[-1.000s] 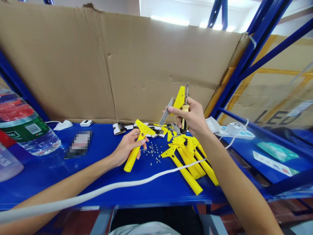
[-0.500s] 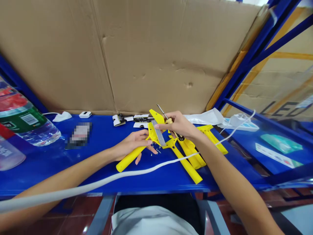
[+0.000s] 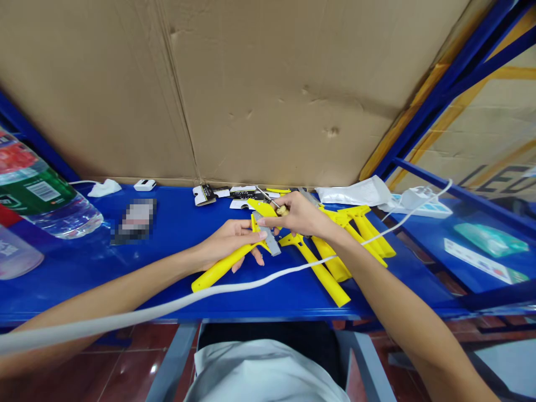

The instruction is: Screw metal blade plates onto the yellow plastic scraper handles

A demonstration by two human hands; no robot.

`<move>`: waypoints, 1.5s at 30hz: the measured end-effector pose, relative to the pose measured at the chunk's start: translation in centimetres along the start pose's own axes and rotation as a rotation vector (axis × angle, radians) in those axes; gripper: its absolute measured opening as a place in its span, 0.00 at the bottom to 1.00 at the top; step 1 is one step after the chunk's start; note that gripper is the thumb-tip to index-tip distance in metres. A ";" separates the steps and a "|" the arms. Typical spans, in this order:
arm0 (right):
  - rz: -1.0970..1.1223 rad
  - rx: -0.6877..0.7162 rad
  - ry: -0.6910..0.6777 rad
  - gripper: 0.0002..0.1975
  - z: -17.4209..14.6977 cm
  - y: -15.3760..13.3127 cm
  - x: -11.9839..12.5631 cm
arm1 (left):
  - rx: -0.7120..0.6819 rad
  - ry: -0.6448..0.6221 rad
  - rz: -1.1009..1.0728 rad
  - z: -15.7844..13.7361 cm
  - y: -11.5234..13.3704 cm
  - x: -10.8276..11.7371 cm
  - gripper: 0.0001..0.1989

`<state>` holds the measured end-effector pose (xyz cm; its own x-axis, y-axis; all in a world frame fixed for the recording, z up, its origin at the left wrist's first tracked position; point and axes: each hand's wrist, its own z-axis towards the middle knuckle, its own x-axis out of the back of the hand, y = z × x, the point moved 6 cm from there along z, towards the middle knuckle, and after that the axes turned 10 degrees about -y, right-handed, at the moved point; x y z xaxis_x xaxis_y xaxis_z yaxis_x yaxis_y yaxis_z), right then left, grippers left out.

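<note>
My left hand is closed around the yellow handle of a scraper, whose wide head points up and away from me. A flat grey metal blade lies across that head. My right hand keeps a screwdriver tucked in its grip, the thin shaft pointing up and left, while its fingertips touch the blade. Most of the screwdriver's handle is hidden by my fingers. Just right of the blade, another yellow scraper handle rests on the blue table.
More yellow scraper parts lie under my right forearm. A white cable crosses in front of my hands. Black-and-white card packets sit by the cardboard wall. A large bottle stands left; a white power strip is at right.
The scraper in my left hand has shifted slightly left and turned flatter. My right fingers stay at the blade with the screwdriver held. The view has shifted a little.
</note>
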<state>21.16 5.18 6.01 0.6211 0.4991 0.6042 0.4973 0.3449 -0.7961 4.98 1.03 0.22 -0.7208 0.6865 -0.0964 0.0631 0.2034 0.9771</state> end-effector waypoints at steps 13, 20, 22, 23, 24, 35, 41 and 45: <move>0.431 0.288 0.423 0.26 -1.4 -0.3 4.9 | -0.092 0.175 -0.063 -0.1 1.0 1.2 0.20; 0.689 0.362 0.683 0.21 -2.3 1.9 8.5 | -0.194 0.316 -0.013 -0.3 1.3 3.4 0.21; 0.769 0.344 0.690 0.22 -2.2 2.5 8.9 | -0.217 0.323 -0.018 -0.3 1.3 3.7 0.21; 0.806 0.339 0.678 0.23 -2.1 2.7 8.9 | -0.223 0.325 -0.019 -0.2 1.4 3.7 0.20; 0.836 0.336 0.660 0.24 -2.0 2.8 8.9 | -0.224 0.328 -0.016 -0.2 1.4 3.7 0.20; 0.856 0.335 0.574 0.27 -1.6 1.8 7.9 | -0.222 0.347 -0.007 -0.4 1.6 3.4 0.17; 0.879 0.348 0.655 0.31 -2.0 2.2 8.3 | -0.222 0.362 -0.011 -0.5 1.8 3.3 0.17; 0.912 0.354 0.667 0.26 -1.9 2.4 8.4 | -0.217 0.365 0.002 -0.7 2.0 3.1 0.16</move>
<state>28.71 8.65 9.27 0.9049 0.1976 -0.3770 -0.4235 0.3294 -0.8439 2.39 3.13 1.98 -0.9203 0.3866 -0.0593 -0.0541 0.0243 0.9982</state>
